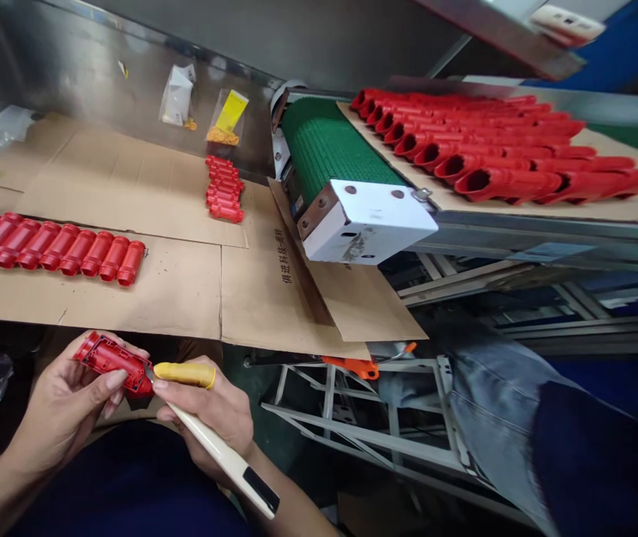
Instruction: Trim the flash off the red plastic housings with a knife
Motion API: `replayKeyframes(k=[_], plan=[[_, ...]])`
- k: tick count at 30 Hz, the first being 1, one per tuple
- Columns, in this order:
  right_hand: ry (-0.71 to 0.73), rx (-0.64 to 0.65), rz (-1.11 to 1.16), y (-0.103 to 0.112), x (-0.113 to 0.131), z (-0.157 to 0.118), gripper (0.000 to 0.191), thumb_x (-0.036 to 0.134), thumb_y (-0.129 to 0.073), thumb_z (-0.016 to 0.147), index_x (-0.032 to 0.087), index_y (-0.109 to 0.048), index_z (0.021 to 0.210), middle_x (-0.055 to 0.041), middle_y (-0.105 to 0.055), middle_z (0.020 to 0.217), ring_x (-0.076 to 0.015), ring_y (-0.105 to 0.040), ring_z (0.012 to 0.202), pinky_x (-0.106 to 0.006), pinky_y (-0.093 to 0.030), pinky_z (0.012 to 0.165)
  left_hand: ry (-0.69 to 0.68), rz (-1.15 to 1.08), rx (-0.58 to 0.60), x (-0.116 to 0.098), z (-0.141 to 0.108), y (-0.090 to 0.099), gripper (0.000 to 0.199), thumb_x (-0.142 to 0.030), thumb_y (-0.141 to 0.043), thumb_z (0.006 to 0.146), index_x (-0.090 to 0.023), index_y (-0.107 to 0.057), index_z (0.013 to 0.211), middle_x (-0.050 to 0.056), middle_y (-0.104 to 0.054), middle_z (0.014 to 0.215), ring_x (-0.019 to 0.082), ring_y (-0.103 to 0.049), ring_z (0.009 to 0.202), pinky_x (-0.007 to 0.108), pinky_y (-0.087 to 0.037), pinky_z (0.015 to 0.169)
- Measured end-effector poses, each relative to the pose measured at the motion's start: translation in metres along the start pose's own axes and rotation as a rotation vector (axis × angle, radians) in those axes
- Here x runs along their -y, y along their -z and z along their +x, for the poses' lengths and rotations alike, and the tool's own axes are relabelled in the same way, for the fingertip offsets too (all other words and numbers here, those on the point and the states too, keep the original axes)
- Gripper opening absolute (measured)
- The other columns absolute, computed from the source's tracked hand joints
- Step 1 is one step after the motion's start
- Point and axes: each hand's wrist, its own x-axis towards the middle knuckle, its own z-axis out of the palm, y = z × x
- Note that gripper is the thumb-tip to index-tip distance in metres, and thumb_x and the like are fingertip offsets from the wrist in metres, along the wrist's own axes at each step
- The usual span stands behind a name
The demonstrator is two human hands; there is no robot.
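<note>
My left hand (75, 395) is closed around a red plastic housing half (114, 359), its hollow inner side facing up and a dark line running along its edge. In my right hand (215, 410) is a white-handled tool (215, 447) with a black patch near its rear end. A yellow finger cot (184, 374) covers one finger of that hand. The thin metal tip of the tool meets the right end of the red housing half; its exact shape is too small to tell.
Red cylindrical parts (75, 250) line the cardboard (178, 287) on the left, with smaller red parts (223, 190) farther back. Two small plastic bags lie behind them. A green conveyor belt (335, 145) with a white end cover (368, 220) stands beside rows of red housings (509, 183). Another person's leg (492, 418) is at right.
</note>
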Motion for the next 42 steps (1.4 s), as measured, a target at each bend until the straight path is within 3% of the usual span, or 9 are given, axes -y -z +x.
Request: replayKeyframes(k=[6, 17, 22, 28, 31, 34, 37, 40, 42], plan=[[0.031, 0.014, -0.015, -0.002, 0.001, 0.002, 0.036, 0.011, -0.074, 0.101, 0.019, -0.074, 0.135, -0.0135, -0.080, 0.116, -0.0222, -0.076, 0.095, -0.038, -0.071, 0.082, 0.006, 0.000, 0.014, 0.002, 0.000, 0.003, 0.036, -0.034, -0.102, 0.067, -0.018, -0.082, 0.093, 0.008, -0.083, 0.097, 0.009, -0.059, 0.056, 0.018, -0.050, 0.047], [-0.026, -0.018, -0.018, -0.006, 0.005, -0.001, 0.028, 0.011, -0.070, 0.103, 0.019, -0.074, 0.130, -0.0126, -0.083, 0.111, -0.0236, -0.078, 0.102, -0.037, -0.070, 0.086, -0.013, -0.033, 0.011, 0.002, 0.001, 0.003, 0.035, -0.033, -0.101, 0.068, -0.017, -0.081, 0.092, 0.008, -0.084, 0.099, 0.007, -0.061, 0.053, 0.016, -0.051, 0.048], [-0.053, -0.025, -0.006, -0.005, 0.007, -0.001, 0.025, 0.016, -0.070, 0.104, 0.020, -0.074, 0.129, -0.0120, -0.083, 0.111, -0.0233, -0.079, 0.103, -0.036, -0.069, 0.088, -0.001, -0.031, 0.070, 0.005, 0.003, 0.009, 0.033, -0.033, -0.099, 0.073, -0.018, -0.081, 0.097, 0.009, -0.084, 0.100, 0.009, -0.063, 0.054, 0.017, -0.053, 0.048], [-0.095, -0.019, 0.035, -0.004, 0.006, 0.000, 0.020, 0.018, -0.070, 0.105, 0.020, -0.074, 0.125, -0.0122, -0.083, 0.111, -0.0226, -0.079, 0.105, -0.035, -0.067, 0.091, 0.042, -0.090, 0.015, 0.007, 0.002, 0.010, 0.041, -0.031, -0.102, 0.068, -0.018, -0.077, 0.098, 0.009, -0.084, 0.100, 0.008, -0.061, 0.053, 0.016, -0.052, 0.047], [-0.142, 0.053, 0.058, 0.002, 0.000, 0.002, 0.014, 0.024, -0.069, 0.106, 0.021, -0.072, 0.119, -0.0105, -0.083, 0.111, -0.0230, -0.080, 0.107, -0.036, -0.068, 0.092, 0.045, -0.050, 0.064, 0.008, 0.005, 0.012, 0.043, -0.032, -0.101, 0.070, -0.017, -0.075, 0.101, 0.007, -0.081, 0.094, 0.010, -0.063, 0.053, 0.018, -0.053, 0.047], [-0.006, 0.205, -0.048, 0.010, -0.010, 0.002, 0.020, 0.024, -0.065, 0.108, 0.021, -0.068, 0.127, -0.0104, -0.082, 0.111, -0.0228, -0.079, 0.101, -0.037, -0.069, 0.086, 0.043, -0.080, 0.010, 0.008, 0.006, 0.010, 0.058, -0.031, -0.101, 0.069, -0.022, -0.070, 0.117, -0.001, -0.073, 0.081, 0.009, -0.060, 0.051, 0.017, -0.050, 0.045], [0.139, 0.324, -0.197, 0.016, -0.018, 0.000, 0.030, 0.017, -0.061, 0.107, 0.020, -0.066, 0.137, -0.0135, -0.081, 0.115, -0.0257, -0.075, 0.098, -0.040, -0.069, 0.080, 0.075, -0.087, 0.014, 0.007, 0.006, 0.005, 0.068, -0.035, -0.101, 0.070, -0.025, -0.063, 0.126, -0.003, -0.070, 0.077, 0.008, -0.055, 0.047, 0.015, -0.046, 0.041], [0.142, 0.352, -0.209, 0.018, -0.019, 0.000, 0.031, 0.015, -0.063, 0.106, 0.020, -0.066, 0.137, -0.0141, -0.080, 0.115, -0.0252, -0.074, 0.100, -0.039, -0.069, 0.082, 0.064, -0.055, 0.040, 0.005, 0.006, 0.004, 0.065, -0.037, -0.099, 0.073, -0.024, -0.062, 0.124, -0.004, -0.069, 0.070, 0.009, -0.056, 0.047, 0.014, -0.045, 0.042], [0.078, 0.303, -0.135, 0.018, -0.016, 0.002, 0.025, 0.018, -0.065, 0.107, 0.020, -0.067, 0.132, -0.0117, -0.081, 0.112, -0.0223, -0.077, 0.101, -0.038, -0.069, 0.087, -0.008, -0.012, 0.042, 0.004, 0.005, 0.005, 0.062, -0.035, -0.098, 0.074, -0.025, -0.063, 0.125, -0.005, -0.069, 0.070, 0.010, -0.059, 0.049, 0.016, -0.049, 0.045]])
